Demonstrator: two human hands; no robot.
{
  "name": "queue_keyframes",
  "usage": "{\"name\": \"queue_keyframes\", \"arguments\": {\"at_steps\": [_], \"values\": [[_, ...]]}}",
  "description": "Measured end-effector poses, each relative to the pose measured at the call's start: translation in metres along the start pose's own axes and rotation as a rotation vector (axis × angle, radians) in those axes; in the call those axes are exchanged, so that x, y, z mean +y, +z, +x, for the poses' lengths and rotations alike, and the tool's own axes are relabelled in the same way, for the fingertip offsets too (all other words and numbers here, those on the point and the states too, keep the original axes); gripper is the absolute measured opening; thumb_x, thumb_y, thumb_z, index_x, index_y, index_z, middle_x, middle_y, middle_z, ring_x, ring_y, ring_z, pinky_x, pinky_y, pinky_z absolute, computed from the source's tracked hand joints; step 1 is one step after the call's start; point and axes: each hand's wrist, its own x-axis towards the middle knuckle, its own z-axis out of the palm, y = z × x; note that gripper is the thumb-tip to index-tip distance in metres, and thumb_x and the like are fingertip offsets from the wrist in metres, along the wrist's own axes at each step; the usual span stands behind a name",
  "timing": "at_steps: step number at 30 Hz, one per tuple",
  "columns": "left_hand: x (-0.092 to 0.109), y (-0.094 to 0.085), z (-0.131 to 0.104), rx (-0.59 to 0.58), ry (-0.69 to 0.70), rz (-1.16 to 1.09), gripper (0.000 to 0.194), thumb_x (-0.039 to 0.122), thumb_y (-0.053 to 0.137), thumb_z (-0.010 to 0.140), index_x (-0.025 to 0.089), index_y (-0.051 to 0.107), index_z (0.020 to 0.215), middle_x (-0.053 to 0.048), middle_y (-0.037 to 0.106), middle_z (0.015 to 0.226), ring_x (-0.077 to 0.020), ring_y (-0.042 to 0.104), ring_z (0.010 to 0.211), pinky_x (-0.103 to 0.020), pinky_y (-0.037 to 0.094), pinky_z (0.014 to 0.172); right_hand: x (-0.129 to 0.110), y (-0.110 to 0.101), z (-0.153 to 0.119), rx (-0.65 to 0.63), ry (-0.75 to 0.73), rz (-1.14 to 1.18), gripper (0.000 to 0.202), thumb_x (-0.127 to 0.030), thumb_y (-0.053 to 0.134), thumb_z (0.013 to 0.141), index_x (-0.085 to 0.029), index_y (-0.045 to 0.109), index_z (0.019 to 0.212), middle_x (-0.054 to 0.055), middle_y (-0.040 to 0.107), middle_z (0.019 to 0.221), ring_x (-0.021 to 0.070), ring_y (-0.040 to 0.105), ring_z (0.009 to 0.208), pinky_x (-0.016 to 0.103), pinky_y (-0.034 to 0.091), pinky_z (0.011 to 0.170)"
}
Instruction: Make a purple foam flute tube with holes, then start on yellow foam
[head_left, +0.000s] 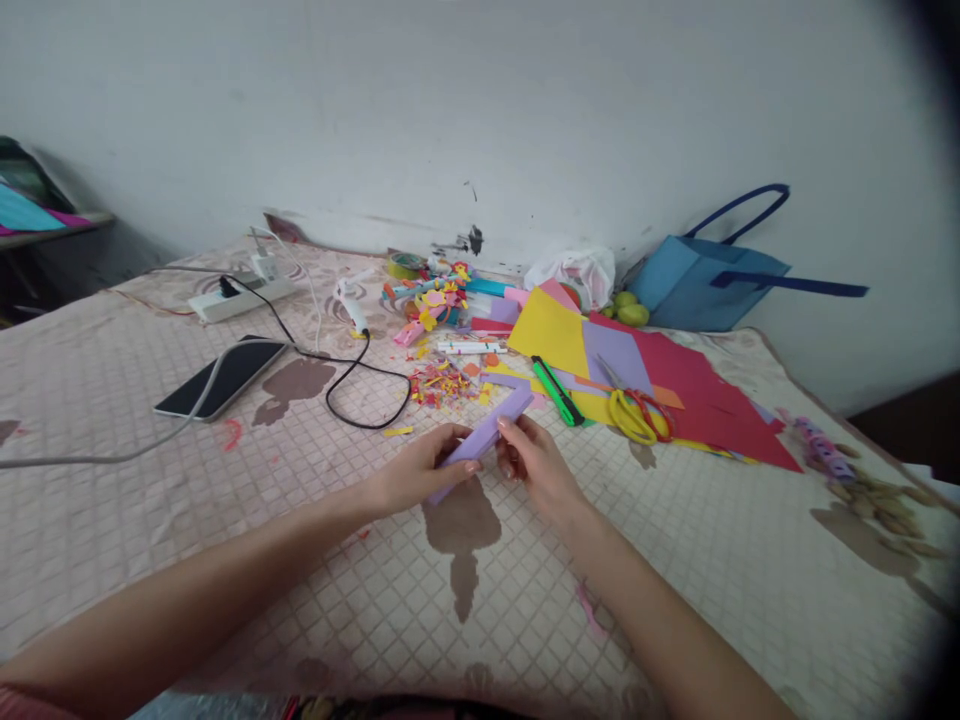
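Observation:
A folded strip of purple paper [484,436] is held at a slant above the tablecloth, in the middle of the view. My left hand [424,468] grips its lower left part, thumb on top and fingers behind. Close to the strip's middle, my right hand [531,462] pinches its edge between thumb and fingers. Beyond the hands lies a heap of small paper scraps [442,384]. A green cutter [556,391] and scissors with yellow handles [631,416] rest to the right of the scraps, beside coloured sheets, one of them yellow [551,338].
On the left are a black tablet [221,378], a power strip [244,297] and a glue gun [351,306] with a looping cable. Toward the wall stand a blue bag [701,283] and paper decorations [435,300]. Red sheets [697,395] spread right.

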Motion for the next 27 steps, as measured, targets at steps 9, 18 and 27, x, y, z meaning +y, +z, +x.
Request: {"name": "queue_keyframes", "arguments": {"at_steps": [9,18,27], "values": [[-0.0014,0.0002,0.0005,0.041,-0.135,-0.308,0.040,0.046,0.063,0.081,0.015,0.058,0.105,-0.006,0.063,0.094,-0.0163,0.060,0.082,-0.028,0.048,0.072,0.0076,0.0025,-0.0024,-0.094,0.058,0.005,0.033,-0.048,0.068,0.075,-0.018,0.056,0.079,-0.006,0.054,0.057,0.0050,0.045,0.041,0.019,0.032,0.038],[0.0001,-0.0010,0.0029,0.095,-0.275,-0.685,0.033,0.031,0.076,0.073,0.013,0.058,0.095,-0.003,0.063,0.079,-0.0119,0.061,0.069,-0.027,0.054,0.067,-0.0008,0.0051,-0.0067,0.016,0.008,-0.007,0.040,-0.057,0.065,0.073,-0.019,0.052,0.071,-0.003,0.058,0.064,0.0066,0.049,0.044,0.021,0.037,0.040],[-0.0004,-0.0036,0.0059,0.123,-0.323,-0.763,0.018,0.023,0.069,0.080,0.012,0.061,0.092,-0.005,0.064,0.083,-0.0128,0.064,0.070,-0.026,0.055,0.066,0.0067,-0.0012,-0.0027,0.014,-0.059,-0.053,0.027,-0.045,0.064,0.077,-0.018,0.057,0.074,-0.006,0.049,0.059,0.0047,0.040,0.041,0.020,0.029,0.038]]}}
